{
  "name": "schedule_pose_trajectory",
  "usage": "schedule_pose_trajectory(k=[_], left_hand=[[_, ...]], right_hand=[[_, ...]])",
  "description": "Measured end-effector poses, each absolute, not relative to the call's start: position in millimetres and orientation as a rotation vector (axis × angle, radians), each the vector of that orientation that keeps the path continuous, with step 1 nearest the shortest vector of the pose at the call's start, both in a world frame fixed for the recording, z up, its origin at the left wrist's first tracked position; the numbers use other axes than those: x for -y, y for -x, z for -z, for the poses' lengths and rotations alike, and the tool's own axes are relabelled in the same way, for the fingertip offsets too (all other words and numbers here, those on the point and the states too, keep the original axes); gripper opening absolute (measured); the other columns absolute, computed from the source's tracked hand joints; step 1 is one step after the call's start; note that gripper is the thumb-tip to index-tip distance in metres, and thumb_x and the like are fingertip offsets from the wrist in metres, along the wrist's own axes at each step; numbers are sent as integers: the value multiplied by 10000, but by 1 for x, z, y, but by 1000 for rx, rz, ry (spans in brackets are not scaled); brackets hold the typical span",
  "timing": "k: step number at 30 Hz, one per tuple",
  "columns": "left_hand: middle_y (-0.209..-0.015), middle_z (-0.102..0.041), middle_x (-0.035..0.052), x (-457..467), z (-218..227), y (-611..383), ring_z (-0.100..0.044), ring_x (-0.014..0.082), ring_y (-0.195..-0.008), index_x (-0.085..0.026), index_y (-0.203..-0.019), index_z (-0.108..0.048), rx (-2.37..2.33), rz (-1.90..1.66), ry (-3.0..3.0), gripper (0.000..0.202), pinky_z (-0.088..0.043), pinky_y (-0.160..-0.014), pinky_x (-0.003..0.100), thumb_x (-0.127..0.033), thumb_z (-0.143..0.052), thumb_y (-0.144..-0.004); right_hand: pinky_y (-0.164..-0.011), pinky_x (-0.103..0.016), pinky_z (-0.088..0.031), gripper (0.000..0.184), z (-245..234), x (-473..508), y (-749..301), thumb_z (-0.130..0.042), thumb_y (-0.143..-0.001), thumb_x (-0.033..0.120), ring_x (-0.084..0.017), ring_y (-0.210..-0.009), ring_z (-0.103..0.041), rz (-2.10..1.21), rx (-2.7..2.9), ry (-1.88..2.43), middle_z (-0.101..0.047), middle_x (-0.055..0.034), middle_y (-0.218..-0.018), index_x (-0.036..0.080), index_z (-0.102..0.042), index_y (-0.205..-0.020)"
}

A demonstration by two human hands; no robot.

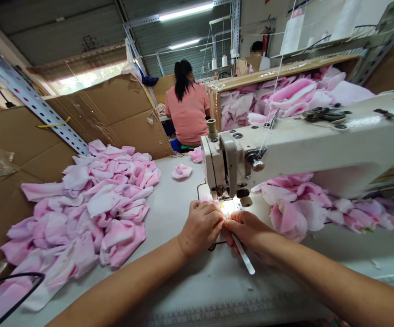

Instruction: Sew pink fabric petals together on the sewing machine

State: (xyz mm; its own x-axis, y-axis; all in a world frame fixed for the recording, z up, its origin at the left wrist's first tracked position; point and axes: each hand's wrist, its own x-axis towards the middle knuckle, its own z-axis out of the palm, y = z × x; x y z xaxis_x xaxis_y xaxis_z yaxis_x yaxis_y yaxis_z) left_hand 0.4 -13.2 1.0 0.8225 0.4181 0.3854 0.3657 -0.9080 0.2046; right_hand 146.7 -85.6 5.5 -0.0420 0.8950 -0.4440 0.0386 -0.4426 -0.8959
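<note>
Here, the left hand (200,228) clenches its fingers over pink fabric (209,200) at the sewing machine (285,136) needle, while the right hand (247,231) grips a white strip (243,254) above the worktop (164,218).

Pink fabric petal (210,200), only its edge showing, slanting white plastic strip (243,254)

Pink piece (210,200) between left hand (200,229) and right hand (249,231) mostly hidden; sewing-machine needle (224,193) too small to tell.
</note>
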Motion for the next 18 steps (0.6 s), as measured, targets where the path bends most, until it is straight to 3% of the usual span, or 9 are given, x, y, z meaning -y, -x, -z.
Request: schedule_pose_trajectory(k=[6, 12, 18], left_hand=[[-927, -637, 44, 6, -6, 2, -559, 155, -925, -187, -836, -587, -365, -567, -2802, 188, -437, -879, 280, -215, -442, -951], [-994, -626, 60, 5, -13, 6, -563, 160, -938, -180, -984, -573, -369, -474, -2847, 142, -437, -893, 291, -185, -433, -957], [-827, -632, 39, 3, -6, 4, -525, 150, -732, -149, -888, -577, -253, -627, -3056, 223, -417, -727, 298, -163, -371, -973]], right_hand=[[-419, -217, -351, 259, -9, 89, -155, -388, -837, 248, -97, -415, -485, -1545, 1155, 1585, -580, 1, -551, 196, -497, -608], [-389, -213, -335, 232, -13, 85, -178, -454, -836, 229, -100, -372, -479, -1511, 1478, 1725, -548, 13, -497, 201, -448, -606], [-411, -186, -363, 182, -19, 81, -190, -400, -885, 258, -83, -385, -484, -1511, 1671, 1759, -538, 32, -520, 204, -437, -715]])
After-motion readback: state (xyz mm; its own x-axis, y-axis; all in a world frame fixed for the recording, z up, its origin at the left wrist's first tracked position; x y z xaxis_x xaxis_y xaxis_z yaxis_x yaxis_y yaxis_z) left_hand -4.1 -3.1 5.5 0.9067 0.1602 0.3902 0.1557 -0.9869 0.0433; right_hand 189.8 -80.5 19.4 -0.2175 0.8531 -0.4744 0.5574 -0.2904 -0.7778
